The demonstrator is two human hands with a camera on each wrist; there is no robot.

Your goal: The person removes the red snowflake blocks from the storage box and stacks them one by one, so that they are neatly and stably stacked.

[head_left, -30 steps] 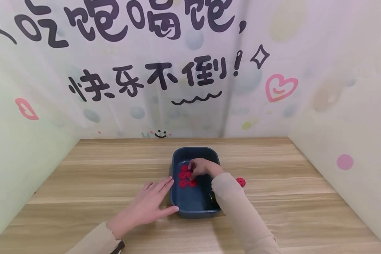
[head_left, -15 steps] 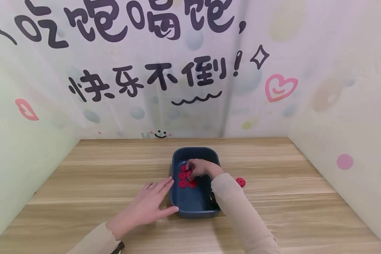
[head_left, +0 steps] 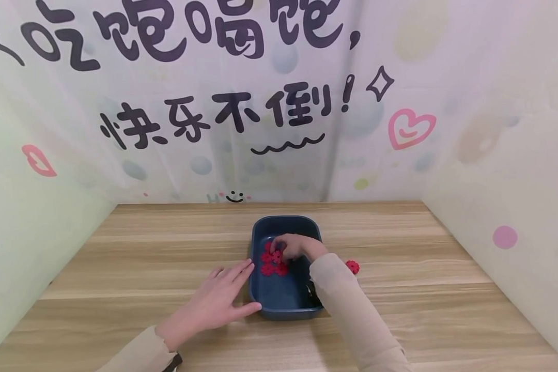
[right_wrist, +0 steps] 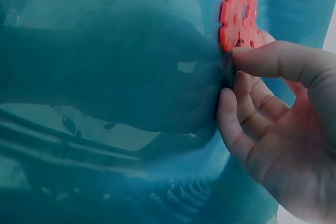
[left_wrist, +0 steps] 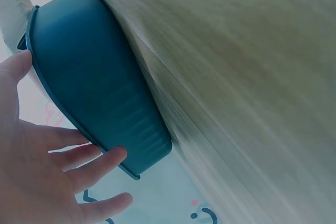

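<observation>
In the head view a dark blue rectangular tub [head_left: 285,297] stands on the wooden table. Several red flower-shaped plastic discs [head_left: 267,269] lie in its left half. My left hand [head_left: 220,294] has its fingers extended along the tub's left side, thumb and fingertips at the rim; the left wrist view shows the tub's outer wall [left_wrist: 89,66] beside them. My right hand [head_left: 297,245] reaches inside, and its thumb and forefinger pinch one red disc [head_left: 277,257]. In the right wrist view red discs [right_wrist: 239,9] show beyond the thumb, and the grip point is partly hidden.
One more red disc [head_left: 352,267] lies on the table right of the tub, beside the right sleeve [head_left: 353,310]. A dark item [head_left: 312,292] shows partly next to that sleeve. A printed curtain [head_left: 279,170] hangs behind the table [head_left: 167,243], with pale walls on both sides.
The right hand's fingers have shifted slightly among the discs, and the disc at its fingertips shows more fully. The left hand and the tub have stayed in place.
</observation>
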